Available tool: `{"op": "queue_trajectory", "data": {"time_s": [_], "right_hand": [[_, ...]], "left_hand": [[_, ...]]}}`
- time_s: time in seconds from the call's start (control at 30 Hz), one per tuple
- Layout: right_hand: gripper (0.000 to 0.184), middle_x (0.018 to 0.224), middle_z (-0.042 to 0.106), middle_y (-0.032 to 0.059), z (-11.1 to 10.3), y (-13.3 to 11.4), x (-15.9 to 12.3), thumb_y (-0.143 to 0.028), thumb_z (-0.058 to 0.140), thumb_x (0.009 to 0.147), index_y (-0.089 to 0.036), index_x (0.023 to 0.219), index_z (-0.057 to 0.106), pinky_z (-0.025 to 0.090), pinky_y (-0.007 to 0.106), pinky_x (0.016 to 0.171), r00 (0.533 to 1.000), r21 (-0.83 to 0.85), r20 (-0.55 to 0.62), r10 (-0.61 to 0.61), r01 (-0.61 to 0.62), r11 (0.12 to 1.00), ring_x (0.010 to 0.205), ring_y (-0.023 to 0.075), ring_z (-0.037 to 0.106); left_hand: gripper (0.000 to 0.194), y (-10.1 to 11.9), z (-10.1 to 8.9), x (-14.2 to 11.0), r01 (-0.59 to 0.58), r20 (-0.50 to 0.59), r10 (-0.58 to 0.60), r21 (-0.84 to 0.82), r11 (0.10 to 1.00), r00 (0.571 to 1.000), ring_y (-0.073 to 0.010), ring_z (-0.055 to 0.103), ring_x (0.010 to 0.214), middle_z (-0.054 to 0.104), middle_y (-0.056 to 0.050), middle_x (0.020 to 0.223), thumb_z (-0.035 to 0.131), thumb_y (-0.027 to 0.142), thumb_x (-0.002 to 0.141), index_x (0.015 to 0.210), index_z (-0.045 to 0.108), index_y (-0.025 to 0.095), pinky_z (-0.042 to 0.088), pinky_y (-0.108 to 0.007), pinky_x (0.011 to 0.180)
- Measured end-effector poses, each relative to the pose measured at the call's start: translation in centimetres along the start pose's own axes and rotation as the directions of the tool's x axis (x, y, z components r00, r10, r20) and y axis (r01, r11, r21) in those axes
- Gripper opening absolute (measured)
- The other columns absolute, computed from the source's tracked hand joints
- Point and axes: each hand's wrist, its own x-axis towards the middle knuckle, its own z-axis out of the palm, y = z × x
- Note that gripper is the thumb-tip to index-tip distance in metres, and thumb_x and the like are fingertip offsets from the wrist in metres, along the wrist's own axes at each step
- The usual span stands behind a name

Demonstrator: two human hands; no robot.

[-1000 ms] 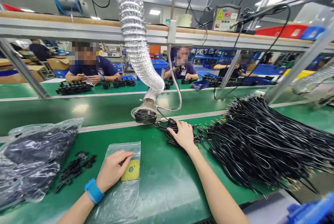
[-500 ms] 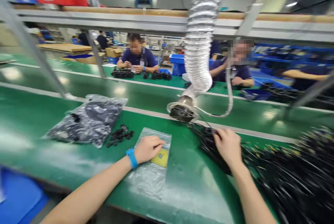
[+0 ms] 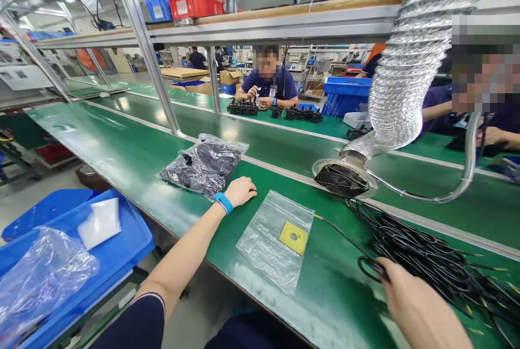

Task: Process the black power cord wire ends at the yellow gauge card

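Note:
My left hand (image 3: 240, 191) rests knuckles-up on the green bench (image 3: 122, 148), fingers curled together, right beside a plastic bag of black parts (image 3: 203, 165); what lies under the fingers is hidden. A blue band is on that wrist. My right hand (image 3: 410, 305) at the lower right is closed on a loop of black cable (image 3: 370, 266) at the edge of a pile of black cables (image 3: 430, 257). Between the hands lies a flat clear bag (image 3: 270, 240) with a yellow square (image 3: 293, 237) on it.
A ribbed silver extraction hose ends in a round grille (image 3: 343, 176) just above the bench. Blue bins (image 3: 97, 246) with plastic sheets stand lower left beside the bench. A person (image 3: 266, 81) sits across a second green belt with black parts; another sits at the far right.
The view has swung left. My left hand has left the clear bag and moved left toward the bag of black parts. My right hand has drawn back with a cable loop.

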Motion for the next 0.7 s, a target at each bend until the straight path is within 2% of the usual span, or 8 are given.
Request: {"op": "queue_trajectory", "data": {"time_s": [0.1,0.2,0.27,0.33,0.4,0.47,0.57,0.7], "right_hand": [[0.031,0.07,0.064,0.0092,0.4,-1.6,-0.9,-0.033,0.033,0.093,-0.019,0.091,0.061,0.04,0.035,0.056,0.993,-0.064,0.065,-0.094,0.098,0.993,0.055,0.0232,0.057],[0.039,0.076,0.064,0.0116,-0.1,-2.1,-1.2,-0.048,0.036,0.093,-0.019,0.089,0.062,0.045,0.042,0.07,0.992,-0.155,0.129,0.011,0.009,0.988,0.072,0.0288,0.061],[0.046,0.093,0.065,0.0149,-0.5,-2.5,-0.8,-0.056,0.037,0.091,-0.019,0.099,0.063,0.045,0.047,0.079,0.989,-0.145,0.126,0.083,-0.064,0.987,0.088,0.032,0.06],[0.051,0.108,0.063,0.0171,-0.4,-3.1,0.2,-0.057,0.039,0.09,-0.016,0.111,0.061,0.045,0.047,0.083,0.985,-0.067,0.128,0.117,-0.109,0.992,0.096,0.032,0.059],[0.05,0.108,0.063,0.017,0.2,-4.1,1.8,-0.054,0.042,0.091,-0.014,0.116,0.06,0.047,0.043,0.081,0.979,0.027,0.161,0.127,-0.133,0.991,0.095,0.0305,0.058],[0.042,0.101,0.065,0.0146,1.2,-5.1,3.5,-0.049,0.043,0.093,-0.016,0.11,0.064,0.048,0.041,0.079,0.974,0.121,0.196,0.113,-0.139,0.983,0.091,0.0288,0.059],[0.034,0.089,0.066,0.0095,2.3,-6.4,5.4,-0.039,0.039,0.096,-0.021,0.088,0.066,0.049,0.037,0.073,0.964,0.264,0.254,0.077,-0.145,0.953,0.085,0.0257,0.061],[0.033,0.085,0.068,0.0056,2.3,-7.3,5.6,-0.036,0.035,0.098,-0.023,0.089,0.063,0.049,0.033,0.068,0.953,0.408,0.225,0.205,-0.283,0.868,0.077,0.0218,0.065]], "left_hand": [[0.015,-0.5,0.5,0.1,-0.009,0.0,0.009,-0.022,1.0,1.0,-0.0198,0.062,0.084,0.065,-0.005,0.08,0.063,0.025,0.084,0.074,0.073,0.021,0.049,-0.027,0.074],[0.014,-0.6,0.5,0.4,-0.006,-0.033,0.004,-0.058,0.998,0.999,-0.0192,0.061,0.082,0.065,-0.005,0.08,0.062,0.023,0.083,0.073,0.071,0.02,0.049,-0.027,0.073],[0.012,-0.3,0.3,1.0,-0.003,-0.064,-0.003,-0.1,0.995,0.998,-0.0195,0.061,0.084,0.064,-0.006,0.083,0.061,0.023,0.084,0.077,0.07,0.019,0.048,-0.028,0.075],[0.011,0.4,0.2,1.9,-0.01,-0.094,-0.005,-0.157,0.988,0.996,-0.0195,0.06,0.084,0.065,-0.006,0.085,0.059,0.023,0.086,0.083,0.069,0.019,0.048,-0.028,0.076],[0.011,1.8,0.4,3.1,-0.032,-0.113,0.007,-0.221,0.975,0.994,-0.018,0.06,0.079,0.065,-0.005,0.084,0.059,0.024,0.086,0.091,0.068,0.018,0.048,-0.028,0.075],[0.018,3.4,0.9,4.0,-0.066,-0.129,0.032,-0.268,0.961,0.991,-0.0159,0.059,0.074,0.064,-0.003,0.083,0.061,0.021,0.085,0.101,0.067,0.017,0.048,-0.027,0.073],[0.025,5.3,2.2,4.6,-0.1,-0.158,0.043,-0.374,0.922,0.987,-0.013,0.057,0.07,0.06,-0.002,0.082,0.062,0.016,0.083,0.107,0.068,0.018,0.048,-0.025,0.071],[0.021,5.9,4.5,3.7,-0.044,-0.118,-0.037,-0.614,0.788,0.992,-0.0102,0.053,0.06,0.057,-0.001,0.077,0.058,0.018,0.085,0.101,0.072,0.017,0.048,-0.024,0.064]]}}
